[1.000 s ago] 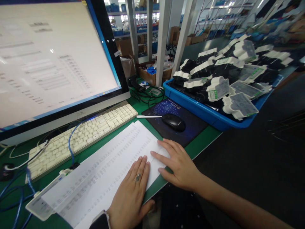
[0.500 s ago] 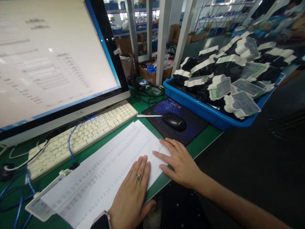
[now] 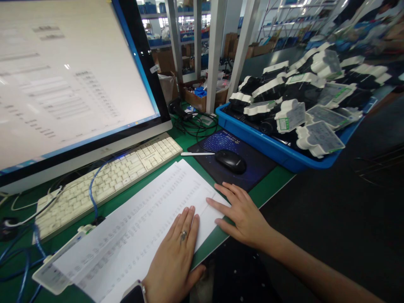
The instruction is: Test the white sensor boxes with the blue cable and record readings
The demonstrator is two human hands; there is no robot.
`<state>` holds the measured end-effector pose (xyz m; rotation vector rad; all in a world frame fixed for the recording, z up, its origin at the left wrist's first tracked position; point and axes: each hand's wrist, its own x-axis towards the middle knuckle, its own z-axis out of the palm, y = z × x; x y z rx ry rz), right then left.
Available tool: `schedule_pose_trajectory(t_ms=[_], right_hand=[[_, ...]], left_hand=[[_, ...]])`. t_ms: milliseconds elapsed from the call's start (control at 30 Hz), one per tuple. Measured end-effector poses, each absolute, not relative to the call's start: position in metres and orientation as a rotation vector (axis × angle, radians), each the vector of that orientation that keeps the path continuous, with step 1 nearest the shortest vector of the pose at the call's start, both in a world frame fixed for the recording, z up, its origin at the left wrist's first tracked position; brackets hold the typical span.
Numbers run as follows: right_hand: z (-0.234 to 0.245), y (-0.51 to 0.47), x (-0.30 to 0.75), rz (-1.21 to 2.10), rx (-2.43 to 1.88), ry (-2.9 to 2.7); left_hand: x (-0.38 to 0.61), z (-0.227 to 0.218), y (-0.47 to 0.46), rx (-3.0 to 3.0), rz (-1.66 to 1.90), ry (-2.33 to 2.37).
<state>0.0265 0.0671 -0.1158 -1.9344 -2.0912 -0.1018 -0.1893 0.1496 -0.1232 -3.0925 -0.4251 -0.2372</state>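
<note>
Printed paper sheets [image 3: 148,214] lie on the green desk, their far left end over a white plastic device [image 3: 59,269]. My left hand [image 3: 176,248], with a ring and a watch at the wrist, rests flat on the sheets near their front edge, fingers straight. At the right end of the sheets is my right hand [image 3: 241,214], fingers spread, the tips touching the paper's edge. Neither hand grips anything. Just beyond the sheets are a white pen [image 3: 198,154] and a black mouse [image 3: 231,161] on a dark mouse pad [image 3: 252,179].
A white keyboard [image 3: 126,176] stands below a large monitor [image 3: 69,75]. To the right, a blue tray [image 3: 259,145] is heaped with white-and-black devices [image 3: 320,139]. Blue cables [image 3: 27,261] lie at the left; black cables [image 3: 195,126] coil behind the mouse pad.
My right hand has slid slightly to the right along the end of the sheets. My left hand stays in place on the paper.
</note>
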Motion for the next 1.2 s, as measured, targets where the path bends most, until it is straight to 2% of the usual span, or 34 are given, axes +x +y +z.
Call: schedule_pose_trajectory(t_ms=[333,633,1200], right_hand=[[-0.1160,0.0705,0.0272,-0.020,-1.997,-2.135],[-0.1170,0.0710,0.0284,0.062,-1.997,-1.906],[-0.1144,0.0701,0.0247,-0.012,-1.996,-2.082]], left_hand=[[-0.1899,-0.1221,0.1537,-3.131,-0.251,-0.440],[-0.1899,-0.1196,0.1552,-3.161,-0.214,-0.451],[-0.1903,-0.1218,0.1530,-3.156,-0.252,-0.446]])
